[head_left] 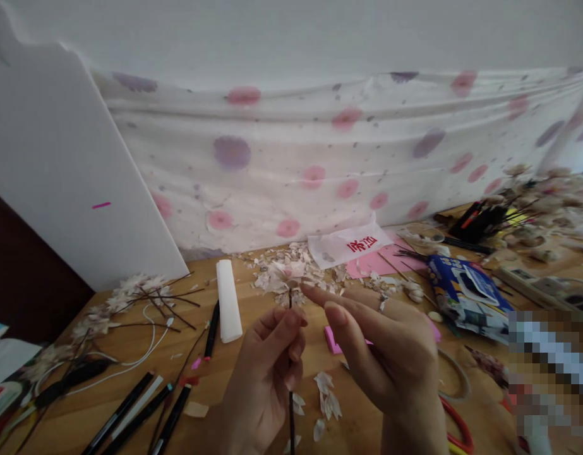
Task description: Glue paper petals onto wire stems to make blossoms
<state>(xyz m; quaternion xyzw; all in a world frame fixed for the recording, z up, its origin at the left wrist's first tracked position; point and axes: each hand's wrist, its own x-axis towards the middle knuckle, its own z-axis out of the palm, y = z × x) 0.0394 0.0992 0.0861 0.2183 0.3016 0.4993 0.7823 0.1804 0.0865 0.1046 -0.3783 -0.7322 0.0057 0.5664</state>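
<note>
My left hand (275, 357) is closed around the thin dark stem of an artificial flower (287, 275), held upright. Pale pinkish-white petals top the stem, blending in with the loose petals behind. From the right, my right hand (381, 338) reaches across with its index finger stretched out. That fingertip is at the flower's base, by the top of the stem; whether it touches is hard to tell. Its thumb stands apart from the finger, with nothing visible between them. Below my hands lie several loose petals (326, 395) on the wooden table (253, 373).
Left are a white paper roll (229, 302), black markers (172, 417), a white cable (151, 338) and finished flowers (139, 291). Right are a blue packet (466, 294), red-handled scissors (462, 423) and more flowers (556, 189). A petal pile, pink paper (367, 265) and floral curtain (282, 164) stand behind.
</note>
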